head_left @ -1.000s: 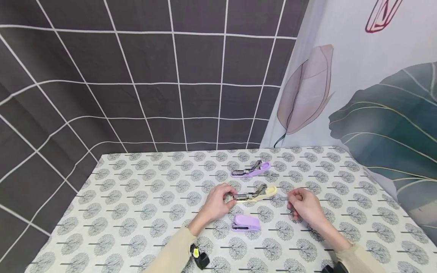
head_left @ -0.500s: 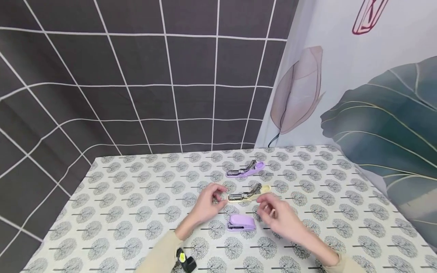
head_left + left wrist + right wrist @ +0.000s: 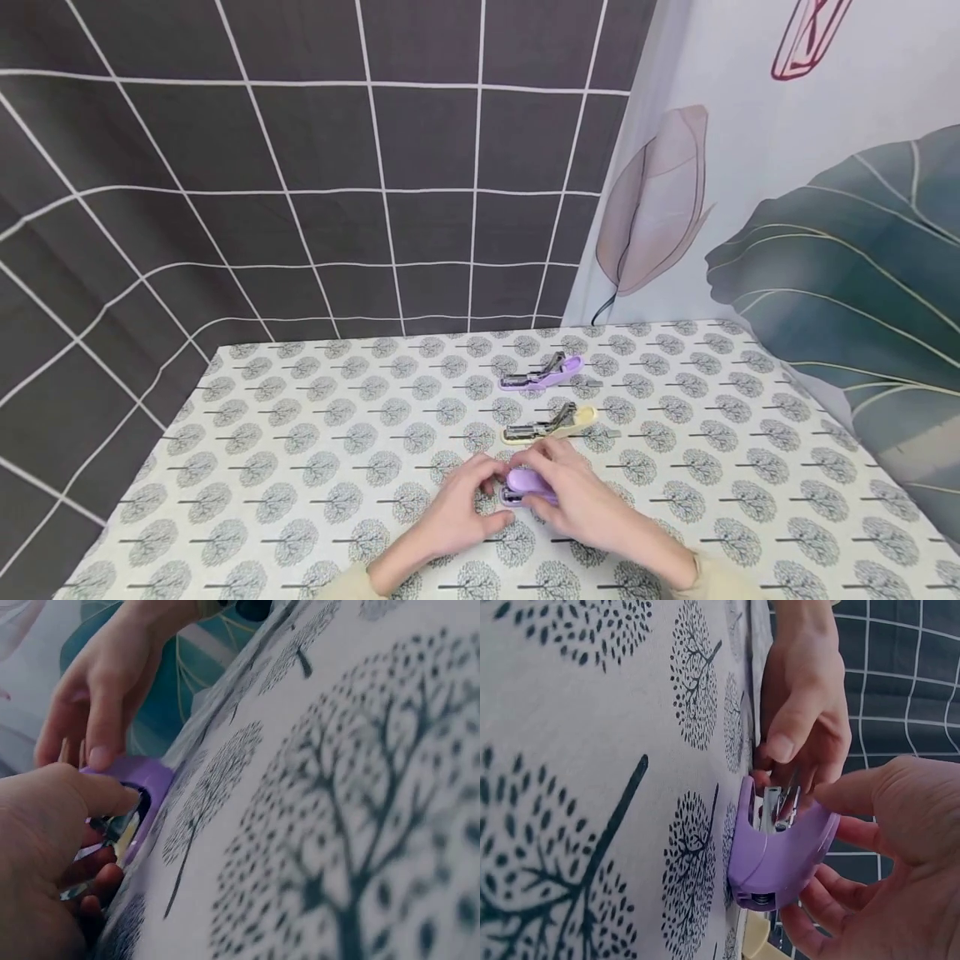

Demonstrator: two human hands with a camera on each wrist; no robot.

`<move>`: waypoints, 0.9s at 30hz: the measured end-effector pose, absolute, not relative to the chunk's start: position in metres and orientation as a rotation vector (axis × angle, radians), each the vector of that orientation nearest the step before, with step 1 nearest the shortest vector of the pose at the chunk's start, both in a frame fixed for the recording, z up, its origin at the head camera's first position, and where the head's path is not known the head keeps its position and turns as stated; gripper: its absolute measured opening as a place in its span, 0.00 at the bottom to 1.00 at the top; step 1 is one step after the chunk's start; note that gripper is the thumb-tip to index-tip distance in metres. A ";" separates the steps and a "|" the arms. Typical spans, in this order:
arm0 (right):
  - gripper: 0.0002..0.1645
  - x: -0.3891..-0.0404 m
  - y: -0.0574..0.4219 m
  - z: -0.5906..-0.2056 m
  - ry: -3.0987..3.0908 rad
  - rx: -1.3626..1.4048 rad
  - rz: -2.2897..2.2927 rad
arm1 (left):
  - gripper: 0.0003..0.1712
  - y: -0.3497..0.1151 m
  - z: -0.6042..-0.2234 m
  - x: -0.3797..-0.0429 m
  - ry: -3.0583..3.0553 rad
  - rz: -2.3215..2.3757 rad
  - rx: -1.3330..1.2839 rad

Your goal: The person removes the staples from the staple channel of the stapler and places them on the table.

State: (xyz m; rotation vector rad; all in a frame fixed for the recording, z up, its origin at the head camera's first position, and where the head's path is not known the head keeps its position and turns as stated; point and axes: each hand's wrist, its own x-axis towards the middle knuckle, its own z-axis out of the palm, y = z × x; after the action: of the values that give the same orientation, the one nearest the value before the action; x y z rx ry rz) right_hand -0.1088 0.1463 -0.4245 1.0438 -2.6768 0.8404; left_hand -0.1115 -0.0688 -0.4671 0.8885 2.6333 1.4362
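Note:
A closed purple stapler (image 3: 528,480) sits on the patterned cloth, its mouth toward the left. My right hand (image 3: 581,496) grips it from the right, thumb on the near side and fingers on the far side; in the right wrist view the purple stapler (image 3: 784,855) shows its back end and metal inside. My left hand (image 3: 461,507) is at the mouth end, loosely curved, fingertips right by the front and the thumb apart from them. Beyond lie a yellow stapler (image 3: 583,419) and another purple stapler (image 3: 572,367), both swung open with their metal rails exposed.
The table is covered by a white cloth (image 3: 315,467) printed with grey trees. A dark curtain with white grid lines (image 3: 427,225) hangs behind it, and a light curtain with leaf prints (image 3: 825,250) hangs at the right.
My right hand has moved left, past the yellow stapler, and taken hold of the near purple stapler. My left hand has left the yellow stapler and come nearer, to the purple one's front.

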 end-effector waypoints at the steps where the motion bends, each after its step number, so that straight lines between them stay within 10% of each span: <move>1: 0.26 -0.109 0.146 -0.424 -2.691 1.034 0.823 | 0.26 -0.067 -0.469 -0.111 2.650 1.436 0.897; 27: 0.24 -0.106 0.136 -0.423 -2.710 1.031 0.639 | 0.15 -0.054 -0.475 -0.115 2.841 1.440 0.904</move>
State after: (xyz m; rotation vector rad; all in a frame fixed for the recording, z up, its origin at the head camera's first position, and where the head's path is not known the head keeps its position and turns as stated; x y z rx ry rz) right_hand -0.1062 0.1363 -0.4235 1.0310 -2.7102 0.6391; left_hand -0.1152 -0.0537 -0.4752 0.9042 2.8407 1.4399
